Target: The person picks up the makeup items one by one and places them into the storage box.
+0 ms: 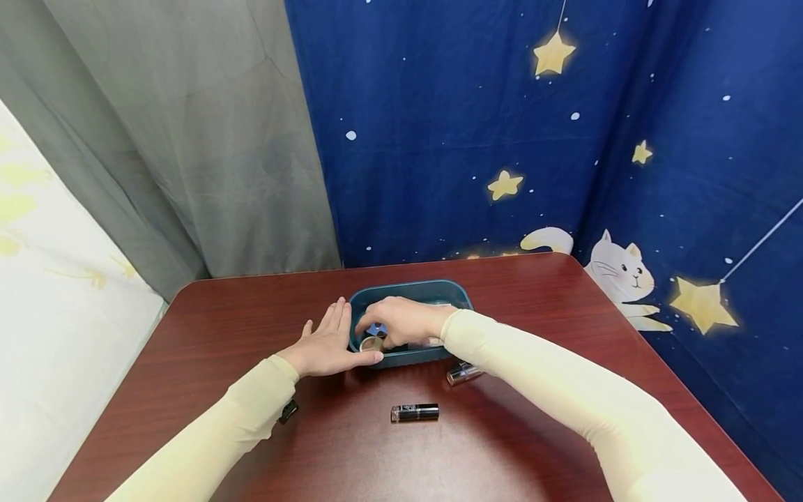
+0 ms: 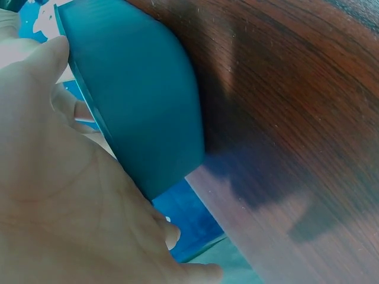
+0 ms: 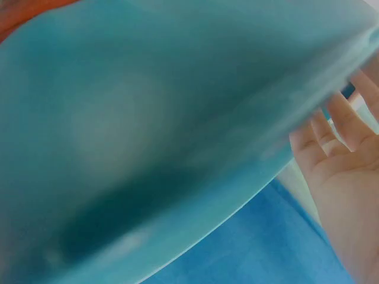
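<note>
A teal bin [image 1: 410,287] holds several small things, among them a round tan-and-white item [image 1: 371,344] and a small blue item [image 1: 376,330]. My left hand [image 1: 327,346] lies flat against the bin's left end, fingers straight, with the thumb along its near rim. From the right, my right hand [image 1: 401,321] reaches into the bin with its fingers bent down around the blue item. Whether it pinches anything is hidden. In front lies a black lipstick tube [image 1: 415,413] with a clear end. Beside the bin, another shiny tube [image 1: 463,373] is partly covered by the right sleeve.
The bin stands toward the far edge of a reddish-brown wooden table [image 1: 351,453]. Behind the table hang a grey curtain [image 1: 251,139] and a blue curtain [image 1: 433,139] with stars. A small black object [image 1: 288,411] is beside the left sleeve.
</note>
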The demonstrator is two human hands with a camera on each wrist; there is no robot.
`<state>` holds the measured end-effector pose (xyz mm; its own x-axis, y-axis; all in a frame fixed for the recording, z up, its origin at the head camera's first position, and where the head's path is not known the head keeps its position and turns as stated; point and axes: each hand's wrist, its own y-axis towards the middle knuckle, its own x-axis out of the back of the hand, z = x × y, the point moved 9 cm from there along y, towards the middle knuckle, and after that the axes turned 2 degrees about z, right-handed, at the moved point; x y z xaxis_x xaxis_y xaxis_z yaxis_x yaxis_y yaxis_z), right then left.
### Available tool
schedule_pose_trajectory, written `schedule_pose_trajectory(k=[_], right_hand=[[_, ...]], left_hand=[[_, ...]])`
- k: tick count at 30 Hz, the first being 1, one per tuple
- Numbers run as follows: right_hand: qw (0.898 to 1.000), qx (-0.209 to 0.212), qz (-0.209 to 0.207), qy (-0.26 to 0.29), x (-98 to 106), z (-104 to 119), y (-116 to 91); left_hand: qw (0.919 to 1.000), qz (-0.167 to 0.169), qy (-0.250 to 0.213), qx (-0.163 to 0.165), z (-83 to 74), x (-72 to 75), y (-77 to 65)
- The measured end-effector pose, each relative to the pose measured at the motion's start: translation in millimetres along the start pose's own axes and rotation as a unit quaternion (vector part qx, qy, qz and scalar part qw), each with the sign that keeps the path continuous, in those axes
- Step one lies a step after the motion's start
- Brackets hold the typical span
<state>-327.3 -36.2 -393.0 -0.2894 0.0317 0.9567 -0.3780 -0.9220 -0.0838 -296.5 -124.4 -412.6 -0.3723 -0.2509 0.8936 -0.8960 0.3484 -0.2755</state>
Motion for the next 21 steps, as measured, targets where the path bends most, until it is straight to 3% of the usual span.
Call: schedule_pose_trajectory(k=[21], right_hand=[[1.0, -0.027, -0.012, -0.008, 26, 1, -13]], left_hand=[[0.9999, 0.0, 0.009, 0.005, -3.8, 1.6, -0.8]])
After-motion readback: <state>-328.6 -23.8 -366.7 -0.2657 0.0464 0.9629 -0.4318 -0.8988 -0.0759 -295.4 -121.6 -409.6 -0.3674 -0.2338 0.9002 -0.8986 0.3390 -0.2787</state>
